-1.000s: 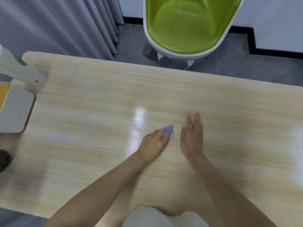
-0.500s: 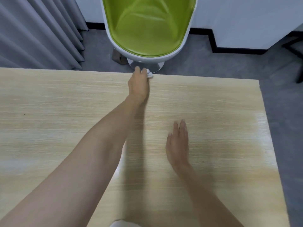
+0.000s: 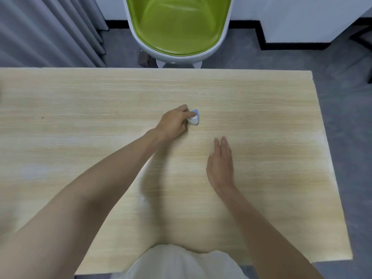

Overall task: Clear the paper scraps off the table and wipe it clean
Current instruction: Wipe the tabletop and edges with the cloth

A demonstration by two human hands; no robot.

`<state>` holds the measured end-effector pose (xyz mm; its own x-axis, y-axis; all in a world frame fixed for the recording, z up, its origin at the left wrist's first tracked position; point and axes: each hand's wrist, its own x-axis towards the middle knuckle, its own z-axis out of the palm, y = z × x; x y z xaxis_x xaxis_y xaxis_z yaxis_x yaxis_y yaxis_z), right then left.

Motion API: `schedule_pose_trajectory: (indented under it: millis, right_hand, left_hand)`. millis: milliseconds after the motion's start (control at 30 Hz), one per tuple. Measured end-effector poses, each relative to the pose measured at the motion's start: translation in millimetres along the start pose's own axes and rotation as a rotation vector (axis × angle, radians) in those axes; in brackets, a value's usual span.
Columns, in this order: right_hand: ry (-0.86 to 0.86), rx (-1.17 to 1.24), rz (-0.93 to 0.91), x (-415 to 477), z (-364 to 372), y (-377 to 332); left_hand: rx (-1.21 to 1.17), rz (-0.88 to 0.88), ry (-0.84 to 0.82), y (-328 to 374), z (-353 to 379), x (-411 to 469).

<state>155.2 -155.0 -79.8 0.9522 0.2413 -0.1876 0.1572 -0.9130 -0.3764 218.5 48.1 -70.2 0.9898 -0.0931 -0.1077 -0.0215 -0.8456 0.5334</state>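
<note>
Observed on pale wood-grain worktop point(image 3: 80, 93): left hand point(image 3: 173, 123) near the middle, fingers curled round a small crumpled white-and-blue wad point(image 3: 194, 118). Wad pinched at the fingertips, poking out on the hand's right side, down against the surface as far as visible. Cannot tell whether paper or cloth. Right hand point(image 3: 220, 164) nearer the body and to the right of the left hand, apart from it; fingers straight and close together, palm down, holding nothing. Resting on the surface or just over it, cannot tell which. Tiny dark speck point(image 3: 42, 117) far to the left on the worktop, well apart from both hands. Faint whitish streaks toward the left and right edges. Beyond the far edge: lime-green tub chair with white shell point(image 3: 177, 27) on grey floor point(image 3: 302, 61), grey pleated curtain point(image 3: 46, 31) at upper left, white wall with black skirting point(image 3: 302, 17) at upper right. White garment point(image 3: 181, 262) at the bottom, overlapping the worktop's near edge.
</note>
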Motion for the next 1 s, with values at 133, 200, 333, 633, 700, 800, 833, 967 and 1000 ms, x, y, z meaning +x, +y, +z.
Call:
schedule_pose_trajectory:
  millis: [133,200,333,633,700,800,833,967,1000]
  right_hand:
    - [-0.047,-0.023,-0.033,-29,3,2]
    - [-0.049,-0.022,-0.033,-45,4,3]
    - [-0.021,-0.029,-0.023,-73,6,7]
    - [-0.036,0.050,0.123,-168,19,5]
    - [-0.055,0.070,0.130,-197,25,3]
    - [-0.079,0.099,0.127,-236,34,1]
    - [-0.088,0.105,0.123,-247,37,1]
    - [-0.143,0.094,0.143,-281,38,2]
    - [-0.151,0.098,0.148,-287,36,1]
  left_hand:
    - [-0.045,-0.022,-0.021,13,15,-40]
    - [-0.064,-0.013,-0.020,20,22,-60]
    - [-0.057,-0.011,-0.024,37,36,-98]
    - [-0.080,0.039,-0.083,76,70,-201]
    - [-0.079,0.062,-0.110,86,80,-231]
    - [-0.078,0.088,-0.159,98,95,-275]
    - [-0.078,0.086,-0.177,101,99,-289]
    - [-0.016,0.122,-0.276,116,110,-336]
    - [0.002,0.131,-0.319,118,110,-345]
